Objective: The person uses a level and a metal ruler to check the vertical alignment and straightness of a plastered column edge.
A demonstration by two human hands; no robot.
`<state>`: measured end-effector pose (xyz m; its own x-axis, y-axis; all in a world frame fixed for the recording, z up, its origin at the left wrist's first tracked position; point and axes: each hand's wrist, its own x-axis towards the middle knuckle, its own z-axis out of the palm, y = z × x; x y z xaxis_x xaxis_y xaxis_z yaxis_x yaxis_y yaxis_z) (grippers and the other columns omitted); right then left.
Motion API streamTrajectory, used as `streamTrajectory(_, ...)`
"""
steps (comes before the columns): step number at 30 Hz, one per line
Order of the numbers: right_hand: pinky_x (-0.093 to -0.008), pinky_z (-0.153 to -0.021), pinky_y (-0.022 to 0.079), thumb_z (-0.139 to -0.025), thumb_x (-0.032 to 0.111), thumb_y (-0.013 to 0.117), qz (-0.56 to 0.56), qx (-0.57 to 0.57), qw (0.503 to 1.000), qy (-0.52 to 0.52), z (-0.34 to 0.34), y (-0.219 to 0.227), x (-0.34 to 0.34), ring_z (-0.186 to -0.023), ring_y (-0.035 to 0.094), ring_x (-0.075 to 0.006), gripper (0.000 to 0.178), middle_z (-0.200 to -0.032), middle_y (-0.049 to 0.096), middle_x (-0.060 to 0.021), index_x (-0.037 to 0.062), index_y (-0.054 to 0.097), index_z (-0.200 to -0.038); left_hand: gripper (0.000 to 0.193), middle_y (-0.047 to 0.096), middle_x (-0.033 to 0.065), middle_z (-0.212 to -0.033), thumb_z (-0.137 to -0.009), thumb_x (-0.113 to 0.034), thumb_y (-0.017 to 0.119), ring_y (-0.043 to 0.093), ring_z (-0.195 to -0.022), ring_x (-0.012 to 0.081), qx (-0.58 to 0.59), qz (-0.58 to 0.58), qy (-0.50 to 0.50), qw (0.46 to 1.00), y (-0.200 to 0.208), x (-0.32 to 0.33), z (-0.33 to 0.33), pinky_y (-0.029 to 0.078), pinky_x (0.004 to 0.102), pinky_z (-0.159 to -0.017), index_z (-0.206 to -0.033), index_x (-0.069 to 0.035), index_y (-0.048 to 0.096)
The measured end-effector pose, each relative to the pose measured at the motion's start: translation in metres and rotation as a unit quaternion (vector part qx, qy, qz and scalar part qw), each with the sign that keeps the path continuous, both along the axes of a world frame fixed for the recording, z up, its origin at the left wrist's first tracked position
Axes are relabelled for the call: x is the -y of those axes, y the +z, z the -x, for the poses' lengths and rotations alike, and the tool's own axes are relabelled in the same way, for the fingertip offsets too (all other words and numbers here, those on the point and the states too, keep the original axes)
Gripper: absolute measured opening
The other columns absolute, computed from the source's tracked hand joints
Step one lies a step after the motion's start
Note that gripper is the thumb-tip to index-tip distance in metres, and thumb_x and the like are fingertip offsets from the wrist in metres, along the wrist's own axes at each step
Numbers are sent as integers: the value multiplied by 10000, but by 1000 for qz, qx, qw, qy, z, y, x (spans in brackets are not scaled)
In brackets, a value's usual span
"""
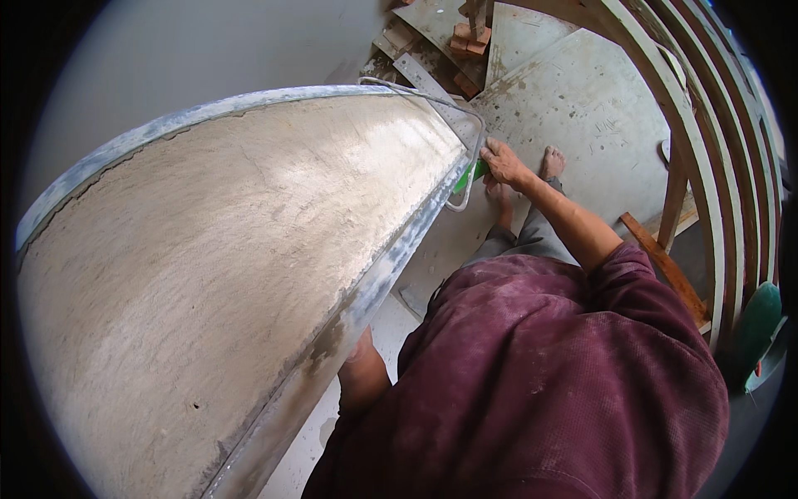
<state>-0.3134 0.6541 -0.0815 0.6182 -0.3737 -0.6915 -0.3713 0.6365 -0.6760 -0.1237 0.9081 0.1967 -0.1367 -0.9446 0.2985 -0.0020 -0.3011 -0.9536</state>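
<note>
A broad rough plastered face (208, 233), beige and grey, fills the left side, bordered by long straightedges. The near straightedge (378, 291) is smeared with plaster, and the far straightedge (208, 112) runs along the other edge. A bent metal rod clamp (480, 133) spans the end of the face, across both strips. My right hand (503, 162) is closed beside this clamp, around a green tool (471, 176) that is mostly hidden, so its kind is unclear. My left hand (359, 349) is down behind the near straightedge, its fingers hidden by it.
Bricks (470, 39) and loose boards (403, 37) lie at the far middle. Pale sheets (573, 91) with splashes cover the floor by my bare feet. Curved railings (706, 158) rise on the right, with a wooden plank (665, 266) and a green object (758, 324) near them.
</note>
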Motion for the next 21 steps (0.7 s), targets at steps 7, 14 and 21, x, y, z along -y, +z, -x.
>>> streamTrajectory(7, -394, -640, 588, -992, 293, 506, -17, 29, 999, 10, 13, -26, -1, -736, 676, -282, 332, -890, 628, -167, 28, 485, -1191, 832, 106, 134, -1592, -932, -626, 390, 159, -1446, 407, -142, 50, -99, 984, 0, 16, -6, 190, 602, -1151, -1551, -142, 116)
streamTrajectory(14, -371, -637, 587, -944, 283, 588, 74, -161, 984, 10, 108, 21, 43, -720, 680, -260, 341, -924, 645, -163, -10, 532, -1110, 872, 75, 174, -1583, -921, -671, 335, 123, -1452, 412, -393, 118, -300, 861, 1, 62, -11, 175, 602, -1155, -1546, -113, 96)
streamTrajectory(21, -266, -459, 542, -958, 169, 569, -2, 117, 993, -20, 95, 260, 95, -496, 619, -146, 193, -775, 662, -93, -1, 535, -1042, 918, 43, 213, -1575, -910, -717, 279, 87, -1457, 418, -494, 184, -398, 750, 40, 124, 4, 159, 602, -1160, -1542, -84, 75)
